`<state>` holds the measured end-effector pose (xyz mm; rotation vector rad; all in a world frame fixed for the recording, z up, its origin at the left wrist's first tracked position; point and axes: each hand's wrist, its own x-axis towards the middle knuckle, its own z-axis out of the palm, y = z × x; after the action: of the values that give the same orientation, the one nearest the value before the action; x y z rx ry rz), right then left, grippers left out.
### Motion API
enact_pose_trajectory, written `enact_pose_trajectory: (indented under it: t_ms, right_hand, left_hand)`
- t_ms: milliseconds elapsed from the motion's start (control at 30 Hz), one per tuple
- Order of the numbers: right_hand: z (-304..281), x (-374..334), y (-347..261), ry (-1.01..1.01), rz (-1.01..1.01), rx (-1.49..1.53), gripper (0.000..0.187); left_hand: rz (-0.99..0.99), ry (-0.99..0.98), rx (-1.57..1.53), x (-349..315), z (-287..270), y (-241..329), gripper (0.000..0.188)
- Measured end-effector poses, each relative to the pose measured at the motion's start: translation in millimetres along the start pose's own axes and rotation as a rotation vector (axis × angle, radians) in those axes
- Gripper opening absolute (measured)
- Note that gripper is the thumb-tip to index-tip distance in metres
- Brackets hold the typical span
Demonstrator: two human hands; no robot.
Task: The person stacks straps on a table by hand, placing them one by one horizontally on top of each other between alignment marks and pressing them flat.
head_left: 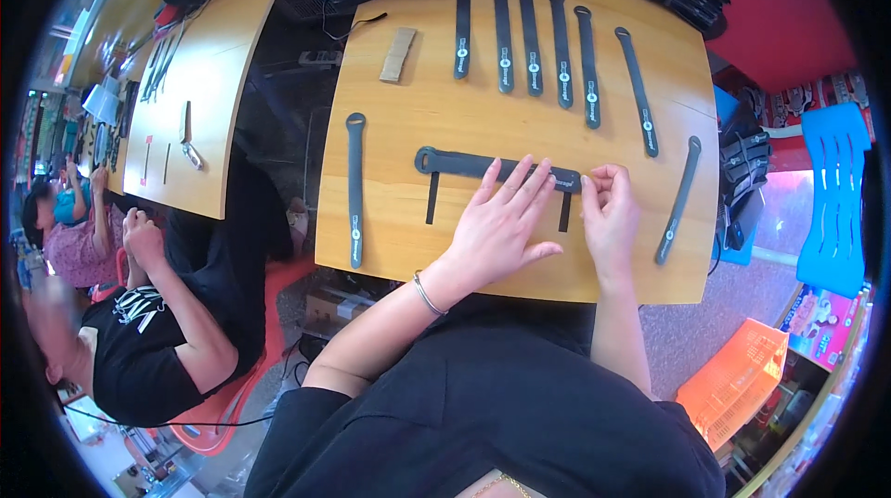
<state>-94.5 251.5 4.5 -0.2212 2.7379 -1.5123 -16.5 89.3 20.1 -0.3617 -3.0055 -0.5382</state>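
The dark strap [464,163] lies crosswise on the wooden table's [436,108] near middle, loop leftward. The left hand [501,224] spreads open across it; the right hand [613,212] curls at its right end, whether pinching cannot be told. More straps [530,38] lie beyond.

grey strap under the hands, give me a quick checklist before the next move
1. Grey strap lying crosswise on the table: ok
2. Left hand spread over the strap: ok
3. Right hand at the strap's unlooped end: ok; firmness of its grip: cannot tell
4. Two black strips showing at the strap's near edge: ok; how they are attached: cannot tell
5. Looped end uncovered by either hand: ok
6. Other grey straps apart from both hands: ok
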Motion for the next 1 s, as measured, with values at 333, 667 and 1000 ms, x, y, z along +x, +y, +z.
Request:
enact_pose_trajectory:
  t_ms: [333,667,1000]
  right_hand:
    - [-3.0,-6.2,6.1,-0.001,-0.187,0.015,0.018]
    - [-7.8,-12.3,10.1,0.038,-0.095,0.218,0.021]
    - [-12.0,-22.9,-15.1,-0.187,-0.477,-0.257,0.057]
  left_hand:
    - [0.000,-0.047,0.046,0.8,4.4,-1.8,0.082]
    - [-0.016,-0.078,0.027,-11.8,-14.7,-18.7,0.083]
    - [-0.017,-0.063,0.103,-17.6,-9.9,-24.1,0.084]
